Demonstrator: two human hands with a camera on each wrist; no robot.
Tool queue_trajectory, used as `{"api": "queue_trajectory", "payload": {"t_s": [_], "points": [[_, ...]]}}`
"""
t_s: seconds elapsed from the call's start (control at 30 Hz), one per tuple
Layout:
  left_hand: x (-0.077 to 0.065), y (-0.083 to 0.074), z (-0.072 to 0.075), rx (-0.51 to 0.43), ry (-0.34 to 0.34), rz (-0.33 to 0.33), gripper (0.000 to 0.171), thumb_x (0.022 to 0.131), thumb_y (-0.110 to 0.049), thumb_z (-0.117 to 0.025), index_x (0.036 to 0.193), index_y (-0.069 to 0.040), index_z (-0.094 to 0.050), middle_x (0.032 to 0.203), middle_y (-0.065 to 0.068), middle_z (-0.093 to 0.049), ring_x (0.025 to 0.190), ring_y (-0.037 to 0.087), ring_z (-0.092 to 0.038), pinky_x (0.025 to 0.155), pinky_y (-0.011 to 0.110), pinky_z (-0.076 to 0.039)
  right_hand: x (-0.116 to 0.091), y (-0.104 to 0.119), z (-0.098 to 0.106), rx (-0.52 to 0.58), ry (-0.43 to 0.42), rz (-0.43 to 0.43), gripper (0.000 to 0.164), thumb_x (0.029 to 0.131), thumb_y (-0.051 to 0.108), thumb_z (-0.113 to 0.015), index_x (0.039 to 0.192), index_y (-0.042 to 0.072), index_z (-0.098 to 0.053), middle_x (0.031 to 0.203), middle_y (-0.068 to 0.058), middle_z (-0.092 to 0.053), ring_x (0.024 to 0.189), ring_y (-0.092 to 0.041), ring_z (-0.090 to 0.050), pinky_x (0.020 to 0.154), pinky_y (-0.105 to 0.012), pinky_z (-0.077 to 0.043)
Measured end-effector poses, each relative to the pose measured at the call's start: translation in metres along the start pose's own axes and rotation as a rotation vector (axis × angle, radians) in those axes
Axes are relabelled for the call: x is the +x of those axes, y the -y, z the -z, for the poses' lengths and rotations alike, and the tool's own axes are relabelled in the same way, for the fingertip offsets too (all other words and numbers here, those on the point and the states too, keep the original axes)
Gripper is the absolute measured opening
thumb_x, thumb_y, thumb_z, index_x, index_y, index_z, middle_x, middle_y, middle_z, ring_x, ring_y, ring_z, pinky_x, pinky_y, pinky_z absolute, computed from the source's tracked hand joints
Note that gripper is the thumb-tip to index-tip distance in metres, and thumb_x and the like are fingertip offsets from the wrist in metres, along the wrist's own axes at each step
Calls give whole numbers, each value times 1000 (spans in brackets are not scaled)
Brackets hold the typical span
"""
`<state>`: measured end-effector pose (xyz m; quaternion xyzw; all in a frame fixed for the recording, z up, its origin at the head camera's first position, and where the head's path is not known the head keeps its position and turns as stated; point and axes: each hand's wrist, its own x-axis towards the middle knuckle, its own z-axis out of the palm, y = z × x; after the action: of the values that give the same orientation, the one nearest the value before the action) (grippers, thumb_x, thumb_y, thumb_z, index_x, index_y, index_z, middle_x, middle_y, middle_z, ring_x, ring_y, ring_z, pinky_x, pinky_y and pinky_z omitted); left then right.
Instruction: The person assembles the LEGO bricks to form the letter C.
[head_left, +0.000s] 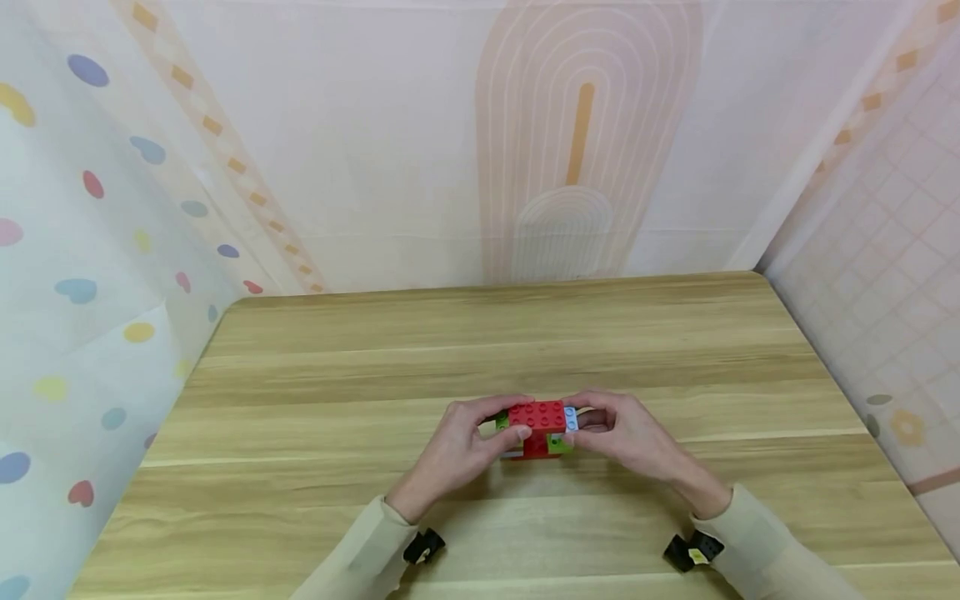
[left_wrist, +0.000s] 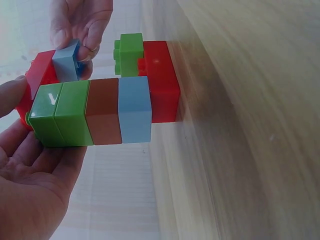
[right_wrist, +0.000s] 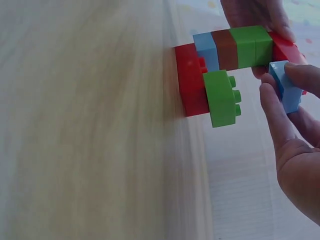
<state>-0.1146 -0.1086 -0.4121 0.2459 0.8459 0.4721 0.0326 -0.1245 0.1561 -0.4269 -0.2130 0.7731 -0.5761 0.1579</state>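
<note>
A toy building-brick structure stands on the table, with a red base brick (left_wrist: pixel 162 85) at the bottom. One end of the base bears a column: a light blue brick (left_wrist: pixel 135 110), a brown brick (left_wrist: pixel 102 111) and green bricks (left_wrist: pixel 73 112). Another green brick (right_wrist: pixel 220 98) sits on the base's other end, its studs uncovered. A red top brick (head_left: pixel 546 413) caps the column and juts over that side. My left hand (head_left: pixel 455 437) grips the red top brick between thumb and fingers. My right hand (head_left: pixel 630 433) pinches a small light blue brick (right_wrist: pixel 284 86) right at the red top brick's overhanging end.
The wood-grain table (head_left: pixel 337 367) spreads around the bricks. A patterned cloth (head_left: pixel 390 150) hangs behind it, with a dotted cloth (head_left: pixel 97 375) at the left and a checked one (head_left: pixel 892 275) at the right. Small black devices (head_left: pixel 424 547) sit at both wrists.
</note>
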Motion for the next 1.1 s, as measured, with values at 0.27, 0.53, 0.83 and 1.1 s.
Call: {"api": "queue_trajectory", "payload": {"t_s": [0.27, 0.53, 0.83, 1.1], "points": [[1, 2, 0, 6, -8, 5, 35, 96, -23, -77, 130, -13, -72, 124, 3, -74, 96, 11, -67, 86, 37, -59, 2, 4, 1, 167, 93, -32, 45, 102, 15, -66, 138, -8, -53, 131, -23, -62, 116, -38, -68, 93, -34, -59], [0, 4, 1, -5, -13, -16, 34, 96, -21, -77, 128, -11, -73, 122, 3, -75, 99, 11, -69, 88, 36, -59, 9, 16, -7, 268, 38, -141, 46, 105, 25, -60, 132, -12, -53, 121, -21, -64, 100, -41, -72, 93, -44, -60], [1, 4, 2, -19, -5, -22, 34, 96, -20, -77, 129, -11, -72, 122, 3, -74, 97, 10, -68, 88, 33, -58, 11, 23, -9, 258, 0, -175, 41, 101, 15, -65, 129, -14, -56, 118, -22, -66, 99, -36, -74, 91, -44, -61], [-1, 7, 2, -14, -6, -27, 38, 97, -20, -76, 133, -10, -70, 126, 4, -73, 111, 15, -69, 98, 42, -57, 13, 18, -8, 190, 36, -108, 42, 105, 19, -60, 132, -13, -53, 123, -24, -62, 101, -38, -73, 89, -45, -61]]}}
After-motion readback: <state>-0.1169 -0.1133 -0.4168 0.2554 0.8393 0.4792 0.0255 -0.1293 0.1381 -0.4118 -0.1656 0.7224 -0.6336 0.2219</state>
